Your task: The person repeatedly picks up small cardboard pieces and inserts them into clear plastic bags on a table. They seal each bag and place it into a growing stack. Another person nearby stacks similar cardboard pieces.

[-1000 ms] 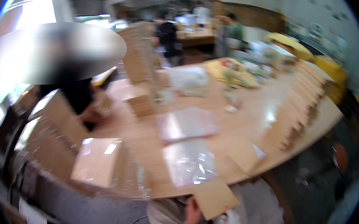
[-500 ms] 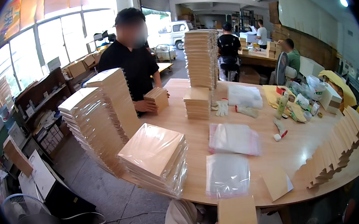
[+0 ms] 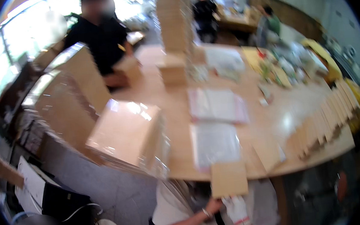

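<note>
Both hands meet at the bottom edge of a brown card [image 3: 229,178]: the bare left hand [image 3: 214,205] pinches its lower left corner, and the gloved right hand [image 3: 236,208] grips its lower edge just beside it. Half a second ago the card sat lower, at the very foot of the view; now it is raised, its top edge overlapping the near rim of the bench [image 3: 175,113]. The view has also swung nearer, so the wrapped stack [image 3: 126,136] left of the card looms larger.

The card is flat, square and plain tan, held upright facing the camera. A clear bag [image 3: 215,143] lies on the bench just above it, a second bag [image 3: 218,105] beyond that.

Motion blur softens everything. The fingers behind the card are hidden, both forearms are cut off by the lower edge, and the clutter at the bench's far right cannot be made out.
</note>
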`<state>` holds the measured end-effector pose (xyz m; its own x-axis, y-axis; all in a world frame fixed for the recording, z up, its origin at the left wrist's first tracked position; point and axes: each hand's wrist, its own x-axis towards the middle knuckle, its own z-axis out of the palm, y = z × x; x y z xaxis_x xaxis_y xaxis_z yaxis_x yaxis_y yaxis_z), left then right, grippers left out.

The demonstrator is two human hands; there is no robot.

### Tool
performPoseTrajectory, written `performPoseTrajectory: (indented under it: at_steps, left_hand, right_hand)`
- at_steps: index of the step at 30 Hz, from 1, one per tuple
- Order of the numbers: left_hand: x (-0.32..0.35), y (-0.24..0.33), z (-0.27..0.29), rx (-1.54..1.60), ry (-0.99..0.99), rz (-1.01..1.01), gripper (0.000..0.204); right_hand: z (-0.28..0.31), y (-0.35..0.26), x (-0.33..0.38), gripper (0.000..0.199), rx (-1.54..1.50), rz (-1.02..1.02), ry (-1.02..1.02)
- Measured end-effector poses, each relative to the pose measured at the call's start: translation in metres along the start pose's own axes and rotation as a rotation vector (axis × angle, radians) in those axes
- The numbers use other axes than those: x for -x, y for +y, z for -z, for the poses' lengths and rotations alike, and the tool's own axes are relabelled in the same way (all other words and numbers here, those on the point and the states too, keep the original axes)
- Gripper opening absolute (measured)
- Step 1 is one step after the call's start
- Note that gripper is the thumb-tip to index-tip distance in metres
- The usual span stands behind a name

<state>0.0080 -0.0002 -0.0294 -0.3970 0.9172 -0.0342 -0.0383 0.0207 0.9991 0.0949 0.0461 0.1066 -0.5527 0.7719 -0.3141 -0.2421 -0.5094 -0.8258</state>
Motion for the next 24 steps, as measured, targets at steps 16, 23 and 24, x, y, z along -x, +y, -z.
performPoseTrajectory:
  at_steps: [16, 23, 24]
  left_hand:
    - [0.013, 0.067, 0.016, 0.374, 0.182, 0.205, 0.032]
    - [0.017, 0.102, 0.060, -0.232, 0.087, 0.191, 0.036]
    - [0.021, 0.102, 0.060, -0.131, 0.089, 0.251, 0.036]
  right_hand:
    - [-0.013, -0.051, -0.034, 0.017, -0.279, -0.219, -0.016]
    - [-0.007, -0.071, 0.006, 0.010, 1.031, -0.038, -0.150]
    - [-0.013, -0.063, 0.004, 0.008, 1.087, 0.158, -0.163]
